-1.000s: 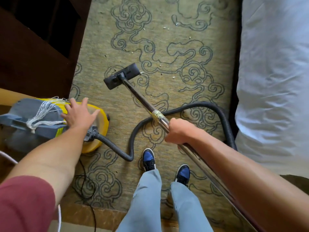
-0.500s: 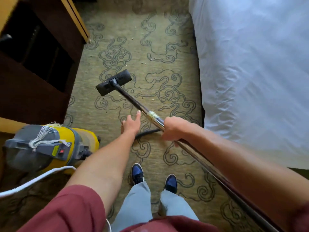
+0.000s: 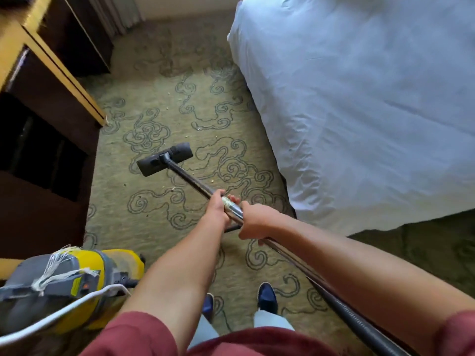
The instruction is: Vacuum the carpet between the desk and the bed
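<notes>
Patterned carpet [image 3: 144, 227], wand [image 3: 195, 183] inside both hands' fingers [image 3: 218, 195]

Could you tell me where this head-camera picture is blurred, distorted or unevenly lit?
Head view: motion blur smears the desk edge at upper left; the wide lens bows the bed and both forearms; daylight brightens the bedsheet, the desk's recess stays dark; the floor head and carpet crumbs look fairly sharp.

Left hand [image 3: 217, 205]: arm extended forward, fingers curled round the wand [image 3: 195, 185]. Right hand [image 3: 253, 223]: just behind it, gripping the same wand.
</notes>
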Demonstrator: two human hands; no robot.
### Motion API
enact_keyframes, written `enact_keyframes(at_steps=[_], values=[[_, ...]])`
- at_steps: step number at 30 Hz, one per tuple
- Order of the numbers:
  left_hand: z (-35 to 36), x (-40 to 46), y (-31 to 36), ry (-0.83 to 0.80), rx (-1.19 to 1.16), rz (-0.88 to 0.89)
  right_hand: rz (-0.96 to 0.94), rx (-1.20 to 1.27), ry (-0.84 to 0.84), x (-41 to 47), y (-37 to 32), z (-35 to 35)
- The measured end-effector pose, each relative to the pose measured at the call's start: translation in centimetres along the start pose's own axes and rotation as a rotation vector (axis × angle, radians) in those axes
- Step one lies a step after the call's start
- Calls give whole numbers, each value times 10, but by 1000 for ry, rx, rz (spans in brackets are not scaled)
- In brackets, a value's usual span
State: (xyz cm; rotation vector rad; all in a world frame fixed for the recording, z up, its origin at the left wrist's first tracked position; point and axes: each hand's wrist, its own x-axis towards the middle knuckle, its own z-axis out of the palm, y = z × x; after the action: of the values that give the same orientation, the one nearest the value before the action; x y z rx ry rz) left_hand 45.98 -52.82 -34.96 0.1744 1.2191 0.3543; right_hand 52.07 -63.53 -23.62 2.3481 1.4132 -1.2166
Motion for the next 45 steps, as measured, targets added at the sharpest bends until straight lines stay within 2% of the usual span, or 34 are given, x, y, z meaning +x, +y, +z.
enact_keyframes(at_steps=[4, 9, 13, 17, 20, 22, 24, 27, 30, 37, 40, 45], values=[[-27, 9, 7, 3, 145, 8, -33, -36, 57, -5, -15, 37], [-92, 43, 26, 68, 343, -37, 35, 39, 46, -19, -56, 94], [-139, 68, 30, 136, 493, -49, 93, 204, 28, -22, -87, 127], [-159, 84, 28, 151, 497, -56, 170, 354, -20, -21, -96, 148], [-168, 93, 20, 143, 513, -66, 262, 418, -115, -27, -85, 164], [-170, 96, 16, 118, 479, -56, 329, 593, -207, -33, -79, 175], [-171, 103, 11, 100, 439, -60, 359, 701, -210, -35, -73, 186], [-174, 111, -6, 125, 385, -84, 341, 593, -121, -26, -64, 203], [-178, 119, -30, 131, 468, -142, 344, 477, -84, -5, -58, 217], [-196, 156, -62, 266, 646, -163, 399, 429, -178, 39, -47, 244], [-206, 169, -65, 313, 650, -192, 406, 398, -228, 53, -47, 248], [-209, 176, -71, 290, 606, -261, 434, 457, -270, 71, -43, 248]])
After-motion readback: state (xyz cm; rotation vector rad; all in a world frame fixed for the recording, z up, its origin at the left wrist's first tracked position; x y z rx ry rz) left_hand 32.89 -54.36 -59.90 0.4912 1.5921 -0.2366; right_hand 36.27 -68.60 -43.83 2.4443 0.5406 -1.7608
